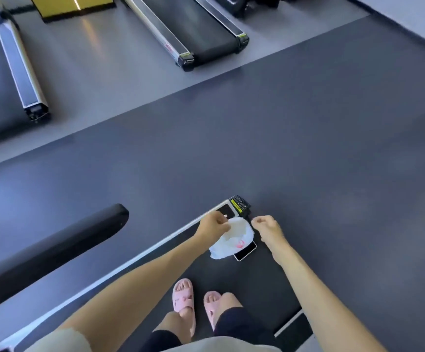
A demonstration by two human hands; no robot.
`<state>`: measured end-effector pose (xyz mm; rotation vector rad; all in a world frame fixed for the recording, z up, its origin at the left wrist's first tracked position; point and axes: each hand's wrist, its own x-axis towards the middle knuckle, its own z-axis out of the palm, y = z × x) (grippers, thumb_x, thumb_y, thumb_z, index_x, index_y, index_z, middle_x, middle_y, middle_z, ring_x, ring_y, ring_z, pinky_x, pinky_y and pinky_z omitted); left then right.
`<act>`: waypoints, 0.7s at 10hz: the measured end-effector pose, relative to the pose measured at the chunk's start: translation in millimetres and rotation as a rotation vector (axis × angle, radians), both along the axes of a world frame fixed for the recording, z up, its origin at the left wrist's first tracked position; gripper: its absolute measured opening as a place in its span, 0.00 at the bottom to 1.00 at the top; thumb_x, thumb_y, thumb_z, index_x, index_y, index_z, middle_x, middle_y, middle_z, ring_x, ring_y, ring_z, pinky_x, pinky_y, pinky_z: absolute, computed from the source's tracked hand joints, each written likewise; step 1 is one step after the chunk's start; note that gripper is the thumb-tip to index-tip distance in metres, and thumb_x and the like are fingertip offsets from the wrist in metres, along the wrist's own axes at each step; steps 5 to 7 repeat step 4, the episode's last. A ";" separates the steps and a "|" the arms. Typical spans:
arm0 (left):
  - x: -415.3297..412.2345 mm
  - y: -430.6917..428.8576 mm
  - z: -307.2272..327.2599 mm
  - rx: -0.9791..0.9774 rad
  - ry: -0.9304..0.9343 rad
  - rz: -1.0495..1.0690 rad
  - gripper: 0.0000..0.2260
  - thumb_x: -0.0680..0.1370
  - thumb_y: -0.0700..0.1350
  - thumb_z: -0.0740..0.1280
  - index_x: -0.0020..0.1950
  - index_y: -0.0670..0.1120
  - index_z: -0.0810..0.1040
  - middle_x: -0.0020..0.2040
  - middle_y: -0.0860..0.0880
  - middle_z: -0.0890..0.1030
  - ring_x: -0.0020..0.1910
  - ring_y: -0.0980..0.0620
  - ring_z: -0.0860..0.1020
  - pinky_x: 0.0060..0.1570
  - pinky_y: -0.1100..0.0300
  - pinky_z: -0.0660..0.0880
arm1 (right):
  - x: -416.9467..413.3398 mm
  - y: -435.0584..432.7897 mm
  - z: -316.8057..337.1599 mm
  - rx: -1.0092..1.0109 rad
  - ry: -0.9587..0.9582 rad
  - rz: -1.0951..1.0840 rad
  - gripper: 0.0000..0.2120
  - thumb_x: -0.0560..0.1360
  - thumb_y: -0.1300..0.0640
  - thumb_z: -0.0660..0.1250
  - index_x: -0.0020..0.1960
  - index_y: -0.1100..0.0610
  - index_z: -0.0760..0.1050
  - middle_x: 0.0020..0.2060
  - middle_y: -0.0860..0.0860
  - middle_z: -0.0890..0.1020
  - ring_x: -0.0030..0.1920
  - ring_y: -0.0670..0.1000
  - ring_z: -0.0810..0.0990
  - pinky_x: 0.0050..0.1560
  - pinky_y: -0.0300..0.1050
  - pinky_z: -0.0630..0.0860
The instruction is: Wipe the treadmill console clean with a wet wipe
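Observation:
My left hand [214, 224] pinches the top edge of a white wet-wipe packet [231, 241] with a red print, which hangs over the treadmill belt [247, 283]. My right hand [266, 226] has curled fingers right beside the packet's upper right corner; whether it grips anything cannot be told. A dark phone [247, 251] with a light rim shows from under the packet's lower right edge. The treadmill console is out of view.
I stand on the belt in pink slippers [184, 301]. A black padded handrail [54, 250] runs at the left. The belt's silver side rail [135, 257] ends at a labelled end cap [239, 204]. Two other treadmills [196, 29] stand across the dark floor.

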<state>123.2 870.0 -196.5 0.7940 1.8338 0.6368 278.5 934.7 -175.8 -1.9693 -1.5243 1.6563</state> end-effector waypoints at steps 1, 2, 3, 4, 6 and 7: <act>3.8 15.6 -28.9 -0.080 -0.012 0.031 0.02 0.74 0.40 0.67 0.44 0.44 0.75 0.42 0.49 0.77 0.41 0.50 0.75 0.40 0.59 0.72 | 8.6 5.7 -28.7 -0.088 -0.034 -0.011 0.08 0.75 0.58 0.61 0.52 0.57 0.74 0.49 0.51 0.78 0.44 0.48 0.73 0.40 0.40 0.70; 9.9 33.4 -57.7 -0.130 0.000 0.052 0.02 0.73 0.40 0.66 0.42 0.45 0.74 0.42 0.48 0.78 0.43 0.48 0.75 0.46 0.54 0.75 | 13.7 14.9 -51.9 -0.142 -0.045 0.008 0.12 0.75 0.61 0.61 0.58 0.57 0.74 0.51 0.52 0.78 0.49 0.49 0.74 0.41 0.40 0.69; 20.1 52.2 -83.0 -0.197 0.016 0.025 0.06 0.75 0.41 0.67 0.50 0.42 0.76 0.49 0.45 0.79 0.47 0.47 0.76 0.49 0.55 0.74 | 17.9 30.0 -74.2 -0.174 -0.043 0.064 0.14 0.76 0.63 0.60 0.61 0.58 0.72 0.55 0.52 0.75 0.52 0.50 0.72 0.44 0.39 0.68; 31.5 64.6 -106.8 -0.324 0.293 -0.115 0.30 0.75 0.51 0.70 0.72 0.46 0.61 0.68 0.42 0.65 0.62 0.44 0.70 0.59 0.51 0.70 | 24.9 43.2 -90.9 -0.170 -0.091 0.133 0.16 0.75 0.61 0.60 0.63 0.57 0.71 0.57 0.54 0.74 0.54 0.52 0.73 0.48 0.41 0.68; 31.5 64.6 -106.8 -0.324 0.293 -0.115 0.30 0.75 0.51 0.70 0.72 0.46 0.61 0.68 0.42 0.65 0.62 0.44 0.70 0.59 0.51 0.70 | 24.9 43.2 -90.9 -0.170 -0.091 0.133 0.16 0.75 0.61 0.60 0.63 0.57 0.71 0.57 0.54 0.74 0.54 0.52 0.73 0.48 0.41 0.68; 31.5 64.6 -106.8 -0.324 0.293 -0.115 0.30 0.75 0.51 0.70 0.72 0.46 0.61 0.68 0.42 0.65 0.62 0.44 0.70 0.59 0.51 0.70 | 24.9 43.2 -90.9 -0.170 -0.091 0.133 0.16 0.75 0.61 0.60 0.63 0.57 0.71 0.57 0.54 0.74 0.54 0.52 0.73 0.48 0.41 0.68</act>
